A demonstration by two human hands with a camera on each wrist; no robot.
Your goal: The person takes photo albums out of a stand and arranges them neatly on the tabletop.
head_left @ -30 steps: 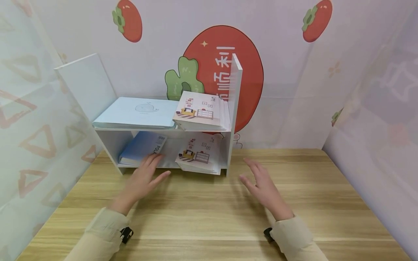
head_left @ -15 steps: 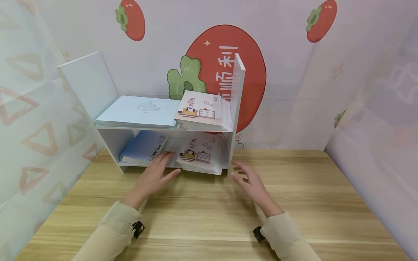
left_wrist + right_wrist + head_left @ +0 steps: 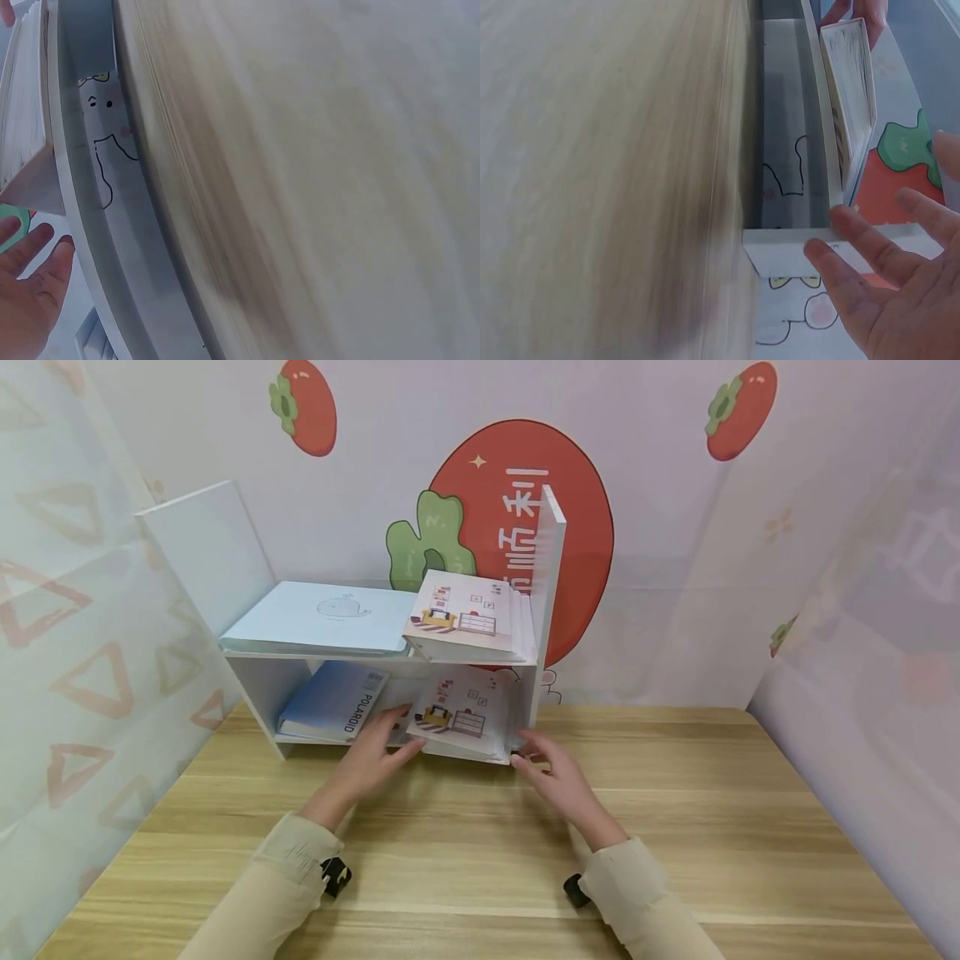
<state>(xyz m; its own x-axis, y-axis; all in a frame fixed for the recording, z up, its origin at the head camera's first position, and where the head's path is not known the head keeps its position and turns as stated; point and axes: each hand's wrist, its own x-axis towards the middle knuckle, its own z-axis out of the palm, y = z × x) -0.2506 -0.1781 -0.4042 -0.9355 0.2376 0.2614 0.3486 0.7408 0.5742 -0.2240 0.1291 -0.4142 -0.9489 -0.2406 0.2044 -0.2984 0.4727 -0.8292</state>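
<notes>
In the head view, a thick white album (image 3: 461, 710) with a printed room scene lies on the lower level of a small white shelf (image 3: 551, 552). My left hand (image 3: 375, 760) is at the album's left side, fingers reaching over the shelf board and thumb by the front edge. My right hand (image 3: 558, 781) is at the shelf's right front corner, fingertips overlapping the side panel's lower end. In the left wrist view the left hand (image 3: 34, 289) has spread fingers, apart from the album. In the right wrist view the right hand (image 3: 904, 292) is spread beside the panel, holding nothing.
A blue album (image 3: 330, 697) marked POLAROID lies on the lower left. Above are a light blue whale-print album (image 3: 330, 618) and a similar room-print album (image 3: 465, 610) on several others. The wooden table (image 3: 465, 877) meets a printed backdrop (image 3: 652, 635) behind.
Both hands have moved inward: the left one rightward from the blue album to the lower room-print album, the right one leftward to the shelf's corner. The albums have stayed put.
</notes>
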